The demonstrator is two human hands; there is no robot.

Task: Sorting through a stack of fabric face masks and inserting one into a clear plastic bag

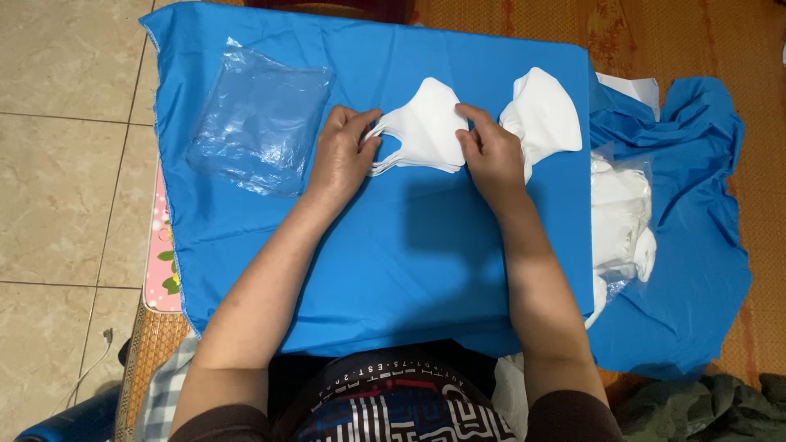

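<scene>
Blue cloth (409, 245) bears white masks (426, 131), both hands' grips pinching them, fingertips partly hidden.

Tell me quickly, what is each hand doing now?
Left hand: closed on the ear loops of the stack of white masks.
Right hand: pinching the stack's right edge.

Blue cloth (393, 262): spread flat over the tabletop, its right part hanging rumpled down to the floor.
Clear plastic bags (258, 123): a loose stack at the far left of the cloth.
Second white mask (544, 115): far right on the cloth.
Bag of white masks (622, 221): off the right edge, on the rumpled cloth.
Woven mat (655, 41): orange-brown, far right.
Tiled floor (65, 164): beige, left.
White cable (90, 360): near left, on the tiles.
</scene>
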